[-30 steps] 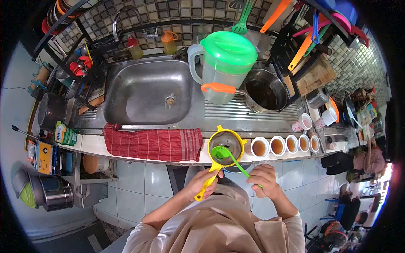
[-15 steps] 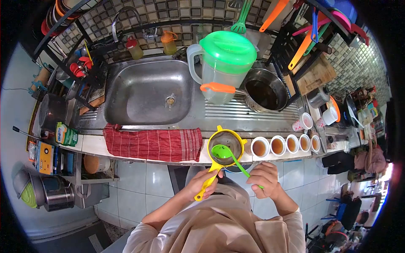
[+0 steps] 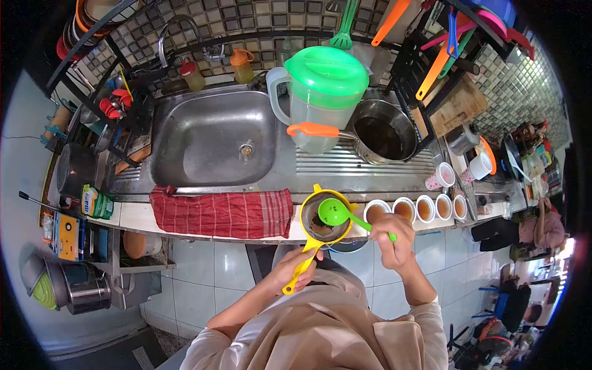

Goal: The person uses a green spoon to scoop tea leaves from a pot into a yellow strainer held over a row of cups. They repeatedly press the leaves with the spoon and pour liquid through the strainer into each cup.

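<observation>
My left hand [image 3: 294,269] is closed around the handle of a yellow strainer [image 3: 303,213], whose mesh bowl sits at the counter's front edge with dark residue in it. In my right hand [image 3: 393,239] is the handle of a green ladle [image 3: 333,211]; its bowl overlaps the strainer's right side in this view. Just right of the strainer, a row of several white cups [image 3: 404,209] holds brown liquid, and my right hand partly covers the nearest one. Behind stands a steel saucepan [image 3: 385,135] of dark liquid with an orange handle.
A red checked cloth [image 3: 222,213] lies on the counter's front edge before the steel sink [image 3: 213,139]. A large pitcher [image 3: 324,92] with a green lid stands beside the saucepan. Stacked cups [image 3: 440,177] lie tilted at the right, under a black rack [image 3: 425,74] of utensils.
My right hand has moved up and to the right with the ladle. The ladle's bowl has risen and shifted right across the strainer, showing dark residue in the mesh.
</observation>
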Demonstrator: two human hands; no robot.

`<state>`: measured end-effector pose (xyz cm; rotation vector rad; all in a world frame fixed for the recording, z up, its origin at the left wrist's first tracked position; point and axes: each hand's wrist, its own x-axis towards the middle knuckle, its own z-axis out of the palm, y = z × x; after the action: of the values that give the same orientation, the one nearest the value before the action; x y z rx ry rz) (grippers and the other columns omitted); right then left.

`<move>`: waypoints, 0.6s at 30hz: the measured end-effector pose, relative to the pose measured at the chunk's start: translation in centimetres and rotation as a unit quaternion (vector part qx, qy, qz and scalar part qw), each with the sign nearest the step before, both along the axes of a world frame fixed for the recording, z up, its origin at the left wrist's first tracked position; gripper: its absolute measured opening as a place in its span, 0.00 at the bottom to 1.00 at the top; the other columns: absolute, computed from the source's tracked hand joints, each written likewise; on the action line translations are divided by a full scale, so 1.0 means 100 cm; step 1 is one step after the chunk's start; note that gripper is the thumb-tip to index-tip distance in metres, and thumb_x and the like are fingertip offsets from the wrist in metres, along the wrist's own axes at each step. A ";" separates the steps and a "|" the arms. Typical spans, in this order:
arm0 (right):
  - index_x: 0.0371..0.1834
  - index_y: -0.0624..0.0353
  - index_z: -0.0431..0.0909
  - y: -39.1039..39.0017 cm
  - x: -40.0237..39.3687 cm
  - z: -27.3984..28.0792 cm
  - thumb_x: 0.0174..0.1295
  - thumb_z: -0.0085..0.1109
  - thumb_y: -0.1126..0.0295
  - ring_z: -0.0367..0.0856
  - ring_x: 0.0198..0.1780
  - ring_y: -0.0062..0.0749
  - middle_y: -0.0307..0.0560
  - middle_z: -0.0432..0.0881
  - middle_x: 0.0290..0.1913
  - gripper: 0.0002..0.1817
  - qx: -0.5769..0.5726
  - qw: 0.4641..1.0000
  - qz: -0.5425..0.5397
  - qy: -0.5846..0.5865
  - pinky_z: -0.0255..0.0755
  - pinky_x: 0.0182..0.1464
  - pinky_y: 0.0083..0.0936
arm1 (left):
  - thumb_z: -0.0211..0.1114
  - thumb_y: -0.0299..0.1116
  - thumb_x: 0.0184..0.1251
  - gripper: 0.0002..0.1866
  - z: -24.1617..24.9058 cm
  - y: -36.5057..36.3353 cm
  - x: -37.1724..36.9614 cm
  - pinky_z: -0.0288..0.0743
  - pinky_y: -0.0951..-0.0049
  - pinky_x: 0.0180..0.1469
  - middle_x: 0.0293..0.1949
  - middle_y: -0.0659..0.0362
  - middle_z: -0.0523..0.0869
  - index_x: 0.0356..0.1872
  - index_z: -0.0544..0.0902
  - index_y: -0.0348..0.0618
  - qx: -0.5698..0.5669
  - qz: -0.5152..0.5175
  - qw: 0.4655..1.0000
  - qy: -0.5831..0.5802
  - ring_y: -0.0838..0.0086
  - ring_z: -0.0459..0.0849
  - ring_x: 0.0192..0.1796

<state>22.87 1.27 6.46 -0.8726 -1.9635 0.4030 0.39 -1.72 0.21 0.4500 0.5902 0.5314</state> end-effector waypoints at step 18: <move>0.12 0.57 0.55 0.048 -0.043 -0.022 0.62 0.39 0.59 0.50 0.17 0.20 0.34 0.52 0.13 0.22 -0.324 0.827 0.245 0.388 0.47 0.22 0.20 | 0.42 0.42 0.67 0.13 -0.008 -0.004 0.002 0.54 0.83 0.07 0.10 0.65 0.62 0.35 0.66 0.42 -0.005 0.003 1.000 -0.018 0.81 0.60 0.07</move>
<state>18.53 6.02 4.26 -0.4363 -1.2276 1.5333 0.59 -2.15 -0.60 0.4279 0.5597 0.5398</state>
